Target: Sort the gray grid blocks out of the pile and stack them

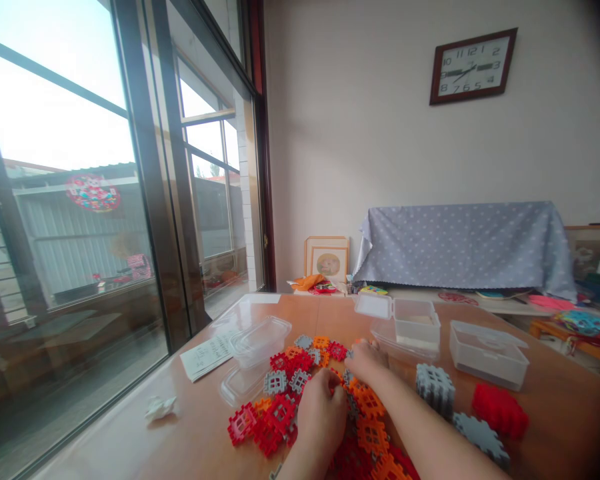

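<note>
Your left hand (321,415) hides whatever its fingers (330,392) grip; block unclear. Red and orange plastic waffle blocks (373,433) below your fingers run off the bottom edge. Printed sheet (207,357) left of your fingers: lettering too small to read.

This was a room in a lived-in home, not a workplace. A wall clock (473,67) hung at one o'clock on a plain painted wall, and a grey polka-dot cloth (463,243) lay draped over something bulky at two o'clock. A framed picture (327,261) leaned at twelve o'clock beyond the wooden desk (565,413). At ten o'clock, a tall window (70,133) with a round hanging ornament (93,193) looked onto a corrugated-metal shed (75,233).
</note>
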Demonstrator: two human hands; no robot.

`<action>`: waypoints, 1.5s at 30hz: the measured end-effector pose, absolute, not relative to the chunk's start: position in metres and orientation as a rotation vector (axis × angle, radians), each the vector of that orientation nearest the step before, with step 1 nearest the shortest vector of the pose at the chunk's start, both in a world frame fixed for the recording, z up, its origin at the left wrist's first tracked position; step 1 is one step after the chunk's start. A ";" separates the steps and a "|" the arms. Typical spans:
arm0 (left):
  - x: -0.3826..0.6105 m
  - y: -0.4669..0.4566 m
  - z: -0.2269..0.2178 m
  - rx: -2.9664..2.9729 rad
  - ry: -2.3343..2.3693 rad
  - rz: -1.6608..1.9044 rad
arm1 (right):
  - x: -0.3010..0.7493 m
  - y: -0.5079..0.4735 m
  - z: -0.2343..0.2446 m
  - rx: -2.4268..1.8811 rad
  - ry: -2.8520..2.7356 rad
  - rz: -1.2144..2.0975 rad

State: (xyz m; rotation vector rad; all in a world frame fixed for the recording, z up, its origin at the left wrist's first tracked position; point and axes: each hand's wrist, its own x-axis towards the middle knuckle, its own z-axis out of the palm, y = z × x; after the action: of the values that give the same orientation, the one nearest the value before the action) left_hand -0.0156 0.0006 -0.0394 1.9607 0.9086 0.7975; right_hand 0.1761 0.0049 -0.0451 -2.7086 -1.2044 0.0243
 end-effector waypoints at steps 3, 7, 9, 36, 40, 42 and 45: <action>-0.015 0.001 -0.042 2.019 0.927 0.791 | 0.177 0.004 -0.042 -2.674 -1.256 0.054; -0.015 0.002 -0.042 2.042 0.939 0.789 | 0.179 -0.002 -0.038 -2.600 -1.278 0.104; -0.015 0.003 -0.043 2.049 0.926 0.792 | 0.178 -0.007 -0.037 -2.553 -1.262 0.107; -0.012 -0.028 -0.027 1.226 0.479 0.588 | 0.109 -0.153 -0.020 -1.619 -0.963 0.382; -0.011 -0.036 -0.027 1.176 0.400 0.476 | 0.109 -0.187 -0.020 -1.714 -1.119 0.225; -0.011 -0.040 -0.026 1.173 0.368 0.419 | 0.110 -0.203 -0.017 -1.773 -1.205 0.139; -0.012 -0.045 -0.024 1.157 0.346 0.346 | 0.110 -0.220 -0.011 -1.827 -1.287 0.055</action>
State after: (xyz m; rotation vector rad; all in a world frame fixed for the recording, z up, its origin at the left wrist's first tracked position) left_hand -0.0121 -0.0455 -0.0236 1.1568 0.3457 0.3455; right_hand 0.1103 -0.2203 -0.0110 -1.8266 -1.2870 0.0550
